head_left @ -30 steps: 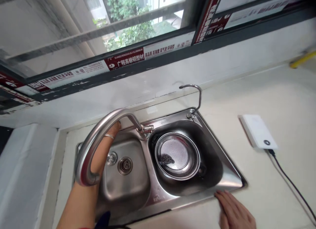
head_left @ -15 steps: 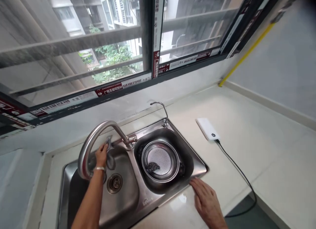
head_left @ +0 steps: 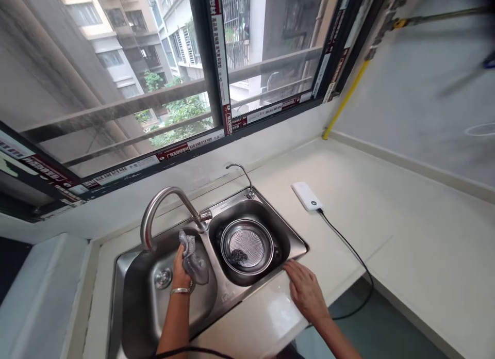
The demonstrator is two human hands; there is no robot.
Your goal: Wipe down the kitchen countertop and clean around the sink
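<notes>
The left hand (head_left: 180,270) is closing around a grey cloth (head_left: 191,261), the fingers gathering it in a loose bunch while the lower part hangs free. Both are positioned over the left bowl of a stainless double-bowl sink (head_left: 228,299), near the bowl's divider. Whether the cloth is wet cannot be determined from this view. It is judged to be light, soft and limp, offering no stiffness, and is best taken by the bunched middle, since a corner would likely let it droop or slip.

The right hand (head_left: 305,289) is lying open on the cream countertop (head_left: 386,235) just in front of the sink, holding nothing, with its fingers (head_left: 290,268) extended and reaching toward the sink's front rim. A metal bangle (head_left: 180,291) is sitting on the left wrist.

A perforated stainless strainer basket (head_left: 246,244) is sitting in the sink's right bowl, with dark residue (head_left: 237,256) collecting inside it. A gooseneck faucet (head_left: 170,194) is rising behind the sink, and a slim spout (head_left: 244,172) is standing behind its right bowl. A white power bank (head_left: 307,195) is lying on the countertop to the sink's right, trailing a black cable (head_left: 348,245).
</notes>
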